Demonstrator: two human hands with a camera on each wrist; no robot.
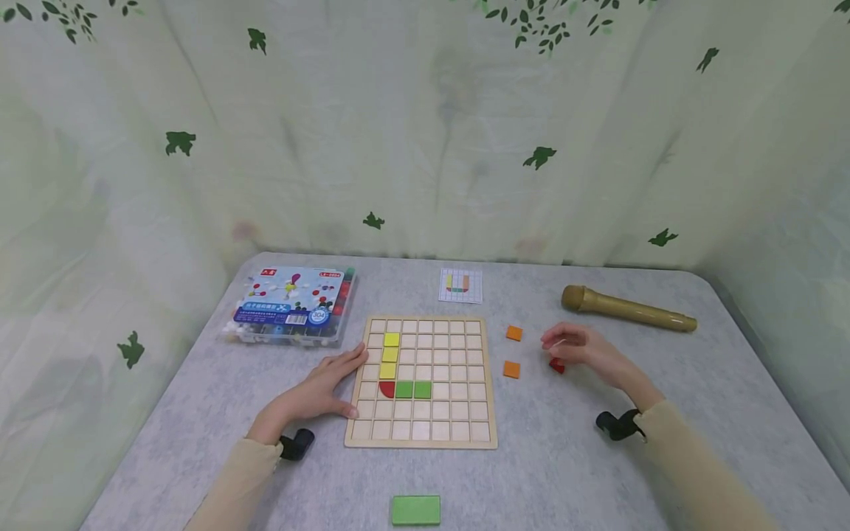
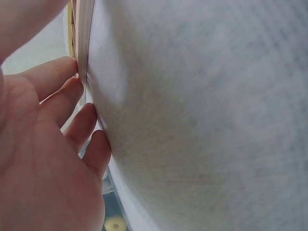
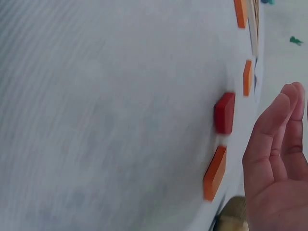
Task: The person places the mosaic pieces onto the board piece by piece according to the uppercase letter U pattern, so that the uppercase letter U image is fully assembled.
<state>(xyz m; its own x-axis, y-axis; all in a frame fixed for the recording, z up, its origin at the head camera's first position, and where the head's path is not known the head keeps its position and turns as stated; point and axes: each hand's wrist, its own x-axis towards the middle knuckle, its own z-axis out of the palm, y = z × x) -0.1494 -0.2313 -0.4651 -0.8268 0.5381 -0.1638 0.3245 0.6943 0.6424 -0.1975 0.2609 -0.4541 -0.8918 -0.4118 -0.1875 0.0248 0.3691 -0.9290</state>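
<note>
My left hand (image 1: 317, 389) rests against the left edge of a wooden grid board (image 1: 421, 445), its fingertips at the side in the left wrist view. On the board, several yellow squares (image 1: 389, 355) form a column above a red rounded piece (image 1: 387, 389), with two green squares (image 1: 413, 389) beside that. My right hand (image 1: 591, 352) hovers over the table right of the board, fingers loosely bent and nothing seen between them. Below it lies a red piece (image 3: 224, 114); the right wrist view shows an orange tile (image 3: 214, 173) close by. Two more orange tiles (image 1: 513, 351) lie nearer the board.
A pattern card (image 1: 461, 286) lies behind the board. At the back left is a clear plastic case (image 1: 292, 306) with a printed label. A gold microphone (image 1: 627, 308) lies beyond my right hand, and a green block (image 1: 415, 510) sits at the front. Curtains surround the table.
</note>
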